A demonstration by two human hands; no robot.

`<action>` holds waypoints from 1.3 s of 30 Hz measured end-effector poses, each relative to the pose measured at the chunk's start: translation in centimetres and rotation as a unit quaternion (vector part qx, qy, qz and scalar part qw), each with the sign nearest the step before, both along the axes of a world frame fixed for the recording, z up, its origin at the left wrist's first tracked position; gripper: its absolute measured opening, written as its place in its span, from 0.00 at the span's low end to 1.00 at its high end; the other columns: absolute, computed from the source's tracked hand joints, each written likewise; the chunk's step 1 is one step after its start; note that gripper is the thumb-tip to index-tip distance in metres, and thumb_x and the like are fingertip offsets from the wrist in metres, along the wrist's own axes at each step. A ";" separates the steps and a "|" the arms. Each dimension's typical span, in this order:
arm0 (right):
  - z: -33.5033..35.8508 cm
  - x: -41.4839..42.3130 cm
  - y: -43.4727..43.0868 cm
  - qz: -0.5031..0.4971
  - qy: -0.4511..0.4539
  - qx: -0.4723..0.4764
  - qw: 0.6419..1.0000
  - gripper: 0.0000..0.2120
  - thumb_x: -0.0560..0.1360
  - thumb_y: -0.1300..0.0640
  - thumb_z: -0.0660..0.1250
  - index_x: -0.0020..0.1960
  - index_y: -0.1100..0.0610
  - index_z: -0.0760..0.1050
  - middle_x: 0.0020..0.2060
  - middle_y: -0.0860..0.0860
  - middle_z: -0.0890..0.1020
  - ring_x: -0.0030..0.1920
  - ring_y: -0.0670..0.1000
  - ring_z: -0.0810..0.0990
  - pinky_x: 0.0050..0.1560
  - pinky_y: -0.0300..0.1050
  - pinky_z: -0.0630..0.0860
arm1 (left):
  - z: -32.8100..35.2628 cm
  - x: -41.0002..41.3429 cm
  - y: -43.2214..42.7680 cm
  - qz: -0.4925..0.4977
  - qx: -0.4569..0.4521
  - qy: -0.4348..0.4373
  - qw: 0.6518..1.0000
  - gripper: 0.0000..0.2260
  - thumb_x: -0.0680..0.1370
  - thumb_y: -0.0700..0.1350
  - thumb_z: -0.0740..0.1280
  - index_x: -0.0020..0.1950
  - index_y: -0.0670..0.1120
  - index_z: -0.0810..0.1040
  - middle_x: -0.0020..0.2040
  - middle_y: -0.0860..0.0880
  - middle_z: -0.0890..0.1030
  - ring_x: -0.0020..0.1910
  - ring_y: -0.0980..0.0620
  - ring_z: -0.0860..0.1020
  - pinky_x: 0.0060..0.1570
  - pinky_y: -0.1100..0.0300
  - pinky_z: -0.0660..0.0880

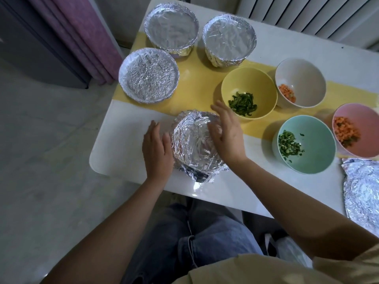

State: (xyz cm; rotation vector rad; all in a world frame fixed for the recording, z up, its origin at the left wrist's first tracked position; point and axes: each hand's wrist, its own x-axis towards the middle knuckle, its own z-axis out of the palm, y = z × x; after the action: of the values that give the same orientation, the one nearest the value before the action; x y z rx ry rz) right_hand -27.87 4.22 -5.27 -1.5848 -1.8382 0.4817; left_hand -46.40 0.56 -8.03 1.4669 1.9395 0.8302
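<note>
One foil-wrapped bowl point(196, 144), between both hands' fingers. Left hand point(156, 148): fingers straight, together, against its side. Right hand point(224, 136): fingers loosely spread, seemingly touching its rim. Beyond fingertips: three foil-covered bowls point(148, 75). Right of them: four open bowls point(249, 83).

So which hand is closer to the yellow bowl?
Right. The right hand sits just beside the yellow bowl; the left hand is farther, across the foil bowl.

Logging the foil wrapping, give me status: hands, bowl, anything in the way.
Left hand flat against the foil-wrapped bowl, left side; right hand open at its right rim. Foil crumpled, bowl near the table edge. Yellow bowl close behind right hand.
</note>
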 end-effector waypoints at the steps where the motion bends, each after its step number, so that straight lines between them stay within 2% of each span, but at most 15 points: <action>1: 0.3 -0.8 -0.8 0.048 0.005 0.028 0.998 0.18 0.78 0.60 0.64 0.66 0.65 0.73 0.67 0.60 0.74 0.65 0.59 0.74 0.66 0.52 0.71 | 0.0 -0.1 -0.4 0.011 0.019 0.002 1.000 0.27 0.82 0.54 0.49 0.73 0.38 0.67 0.74 0.41 0.67 0.74 0.44 0.65 0.73 0.47 0.62; 3: 0.1 -2.1 -2.7 0.154 -0.014 0.057 0.986 0.19 0.77 0.62 0.66 0.67 0.66 0.73 0.68 0.61 0.73 0.67 0.60 0.73 0.67 0.56 0.70 | 0.0 -0.1 -1.2 0.015 0.040 -0.005 0.999 0.26 0.82 0.53 0.50 0.73 0.38 0.67 0.75 0.41 0.66 0.75 0.44 0.64 0.73 0.47 0.62; 5: -0.9 -2.5 -4.5 0.220 -0.068 0.049 0.972 0.23 0.78 0.58 0.66 0.71 0.66 0.69 0.71 0.61 0.69 0.72 0.59 0.68 0.70 0.59 0.65 | -0.1 0.5 -1.9 -0.005 0.040 -0.009 0.999 0.26 0.82 0.52 0.50 0.75 0.38 0.63 0.76 0.41 0.64 0.76 0.45 0.61 0.74 0.46 0.60; 9: -2.6 -0.9 -6.6 0.139 -0.168 -0.005 0.976 0.33 0.80 0.44 0.58 0.77 0.64 0.58 0.77 0.60 0.57 0.78 0.57 0.53 0.74 0.62 0.54 | -0.8 1.9 -2.8 -0.064 0.014 -0.010 0.998 0.26 0.83 0.50 0.50 0.78 0.39 0.56 0.79 0.44 0.55 0.78 0.48 0.53 0.77 0.51 0.49; 11: -2.8 -0.1 -6.7 0.093 -0.216 -0.013 0.972 0.35 0.80 0.40 0.53 0.77 0.63 0.56 0.77 0.59 0.55 0.78 0.58 0.50 0.75 0.64 0.51 | -1.2 2.4 -2.8 -0.078 0.000 -0.014 0.997 0.26 0.83 0.48 0.50 0.79 0.39 0.53 0.80 0.43 0.54 0.79 0.47 0.53 0.77 0.52 0.47; 15: -3.4 0.4 -6.6 0.097 -0.262 -0.023 0.960 0.40 0.77 0.34 0.53 0.77 0.62 0.57 0.77 0.63 0.54 0.77 0.63 0.50 0.73 0.67 0.50 | -1.5 2.7 -2.9 -0.059 -0.026 -0.088 0.994 0.25 0.84 0.49 0.50 0.79 0.41 0.51 0.79 0.42 0.57 0.77 0.45 0.60 0.75 0.51 0.59; 19: -3.6 0.5 -6.7 0.109 -0.272 -0.025 0.956 0.41 0.76 0.32 0.54 0.77 0.60 0.58 0.77 0.63 0.56 0.77 0.63 0.50 0.73 0.69 0.50 | -1.8 2.8 -2.9 -0.039 -0.049 -0.177 0.982 0.26 0.83 0.53 0.51 0.80 0.48 0.52 0.75 0.46 0.67 0.69 0.49 0.72 0.67 0.53 0.71; 22: -3.3 0.5 -6.7 0.102 -0.261 -0.024 0.960 0.41 0.75 0.31 0.56 0.76 0.59 0.61 0.76 0.61 0.59 0.77 0.60 0.53 0.73 0.68 0.50 | -1.6 2.2 -2.7 -0.040 -0.078 -0.176 0.981 0.28 0.81 0.57 0.50 0.80 0.48 0.53 0.77 0.47 0.64 0.72 0.50 0.68 0.71 0.55 0.66; 24: -2.4 0.4 -6.8 0.118 -0.221 0.005 0.968 0.39 0.74 0.32 0.60 0.72 0.61 0.68 0.72 0.60 0.68 0.74 0.59 0.62 0.72 0.65 0.55 | -1.1 1.4 -2.7 -0.034 -0.082 -0.122 0.988 0.30 0.81 0.57 0.48 0.79 0.45 0.56 0.78 0.47 0.61 0.76 0.50 0.62 0.74 0.59 0.58; 25: -2.0 0.2 -6.8 0.144 -0.196 0.031 0.970 0.35 0.74 0.34 0.63 0.68 0.61 0.72 0.67 0.59 0.73 0.70 0.59 0.68 0.69 0.61 0.62 | -0.7 1.0 -2.7 -0.019 -0.075 -0.095 0.992 0.29 0.81 0.57 0.48 0.78 0.43 0.59 0.78 0.46 0.62 0.76 0.50 0.62 0.73 0.58 0.58; 27: -1.3 -0.7 -6.9 0.205 -0.169 0.076 0.961 0.25 0.73 0.41 0.70 0.58 0.61 0.77 0.53 0.56 0.79 0.54 0.57 0.76 0.54 0.53 0.71 | 0.2 0.2 -2.8 0.009 -0.038 -0.040 0.998 0.25 0.81 0.53 0.51 0.73 0.41 0.68 0.71 0.43 0.70 0.69 0.47 0.69 0.66 0.55 0.66; 30: -1.6 -2.4 -6.5 0.221 -0.177 0.061 0.957 0.15 0.69 0.50 0.76 0.48 0.59 0.78 0.42 0.55 0.79 0.40 0.57 0.77 0.38 0.48 0.71 | 0.7 -0.8 -3.0 0.003 0.036 0.028 0.999 0.12 0.80 0.44 0.58 0.58 0.40 0.75 0.55 0.42 0.76 0.52 0.45 0.76 0.48 0.53 0.73; 32: -2.0 -2.9 -6.3 0.195 -0.174 0.034 0.965 0.13 0.67 0.54 0.76 0.45 0.59 0.77 0.38 0.54 0.78 0.36 0.57 0.78 0.31 0.46 0.72 | 1.1 -1.1 -3.2 -0.006 0.031 0.031 0.999 0.05 0.79 0.41 0.61 0.50 0.42 0.76 0.47 0.44 0.78 0.43 0.45 0.77 0.40 0.56 0.71; 35: -2.2 -3.2 -6.3 0.173 -0.167 0.038 0.970 0.07 0.67 0.58 0.73 0.40 0.59 0.77 0.34 0.53 0.77 0.33 0.56 0.78 0.24 0.44 0.72 | 1.9 -0.5 -3.9 -0.013 -0.028 0.025 0.999 0.06 0.80 0.44 0.64 0.47 0.43 0.76 0.41 0.48 0.81 0.38 0.50 0.77 0.36 0.64 0.66; 39: -2.2 -3.7 -6.2 0.168 -0.148 0.040 0.974 0.03 0.67 0.61 0.69 0.34 0.58 0.77 0.31 0.52 0.76 0.31 0.55 0.77 0.23 0.42 0.70 | 2.6 1.1 -3.7 0.044 -0.105 0.016 0.993 0.12 0.79 0.52 0.65 0.50 0.43 0.77 0.44 0.49 0.82 0.41 0.52 0.76 0.42 0.61 0.67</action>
State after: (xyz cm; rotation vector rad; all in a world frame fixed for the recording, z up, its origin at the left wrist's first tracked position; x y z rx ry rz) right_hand -31.53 -2.01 -7.47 -1.3515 -2.3397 0.3230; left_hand -45.33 -3.16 -5.46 1.2858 2.0598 0.6217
